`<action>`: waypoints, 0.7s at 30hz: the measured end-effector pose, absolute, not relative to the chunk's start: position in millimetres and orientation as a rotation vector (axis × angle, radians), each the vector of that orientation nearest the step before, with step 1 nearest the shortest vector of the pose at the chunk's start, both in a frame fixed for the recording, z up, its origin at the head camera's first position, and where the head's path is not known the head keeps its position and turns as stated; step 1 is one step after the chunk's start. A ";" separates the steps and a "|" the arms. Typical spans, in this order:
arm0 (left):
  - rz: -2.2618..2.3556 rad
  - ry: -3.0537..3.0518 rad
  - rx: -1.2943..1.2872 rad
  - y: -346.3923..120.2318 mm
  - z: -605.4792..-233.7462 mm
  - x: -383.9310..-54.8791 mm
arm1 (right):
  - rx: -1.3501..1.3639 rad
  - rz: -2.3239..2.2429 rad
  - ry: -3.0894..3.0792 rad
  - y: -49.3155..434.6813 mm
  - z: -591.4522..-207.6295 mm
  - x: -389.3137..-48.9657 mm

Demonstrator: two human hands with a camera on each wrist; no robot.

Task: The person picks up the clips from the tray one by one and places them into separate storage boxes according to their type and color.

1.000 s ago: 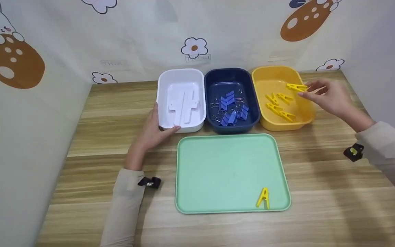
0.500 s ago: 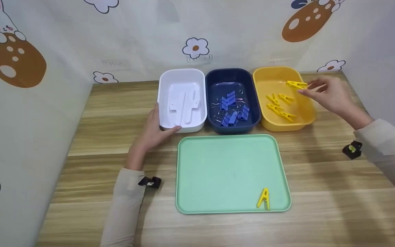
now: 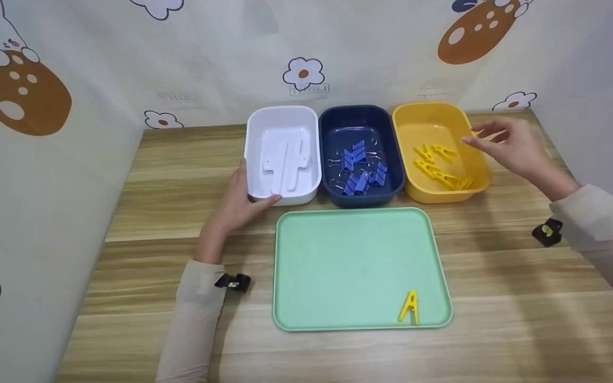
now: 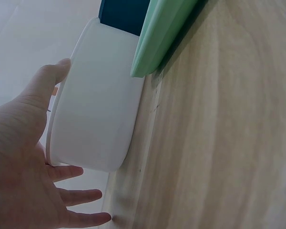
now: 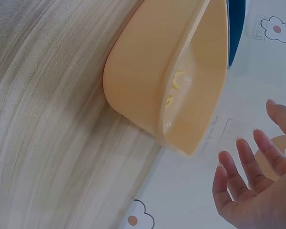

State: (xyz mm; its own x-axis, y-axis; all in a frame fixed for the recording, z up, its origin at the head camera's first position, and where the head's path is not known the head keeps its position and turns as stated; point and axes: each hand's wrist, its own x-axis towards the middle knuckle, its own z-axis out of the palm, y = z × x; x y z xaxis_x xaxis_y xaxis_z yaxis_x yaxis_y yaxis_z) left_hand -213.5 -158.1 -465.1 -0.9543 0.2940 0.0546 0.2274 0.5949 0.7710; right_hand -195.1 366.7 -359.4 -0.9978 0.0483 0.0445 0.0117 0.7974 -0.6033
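My left hand [image 3: 234, 205] rests against the front left corner of the white box [image 3: 285, 202], thumb at its front rim and fingers along its side. In the left wrist view these fingers [image 4: 81, 196] are straight and spread. White long-handled clips [image 3: 285, 167] lie in that box. My right hand [image 3: 516, 146] hovers by the right rim of the yellow box [image 3: 439, 196], holding nothing; the right wrist view shows its fingers [image 5: 250, 162] spread and loosely bent. Several yellow clothespins [image 3: 444, 152] lie in the yellow box, one of them near its front right corner.
A dark blue box [image 3: 361, 201] with several blue binder clips [image 3: 358, 152] stands between the white and yellow boxes. In front, a mint green tray [image 3: 354, 255] bears one yellow clothespin [image 3: 409, 307] near its front right corner. Patterned walls rise behind and beside the wooden table [image 3: 168, 213].
My right hand has let go of a yellow clothespin, which has dropped into the front right of the yellow box. The left hand has stayed at the white box.
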 end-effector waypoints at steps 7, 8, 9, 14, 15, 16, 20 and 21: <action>1.341 2.752 0.490 -157.7 -465.7 -213.1 | -0.030 0.975 -2.903 367.9 -360.2 -191.3; 1.338 2.752 0.485 -157.7 -465.9 -213.0 | -0.026 0.975 -2.900 368.0 -360.6 -190.5; 1.334 2.750 0.483 -157.8 -466.0 -213.0 | -0.023 0.975 -2.896 368.2 -361.0 -189.7; 1.311 2.751 0.462 -157.6 -465.7 -212.7 | -0.008 0.969 -2.894 368.9 -363.4 -182.4; 1.306 2.752 0.455 -157.5 -465.5 -212.6 | -0.003 0.967 -2.894 368.9 -364.0 -180.5; 1.301 2.752 0.446 -157.4 -465.2 -212.4 | 0.001 0.968 -2.893 368.8 -364.6 -178.3; 1.297 2.746 0.433 -158.0 -464.4 -212.0 | 0.012 0.973 -2.869 367.4 -367.3 -169.3; 1.307 2.742 0.441 -158.1 -464.5 -212.2 | 0.023 0.979 -2.857 366.8 -368.1 -167.3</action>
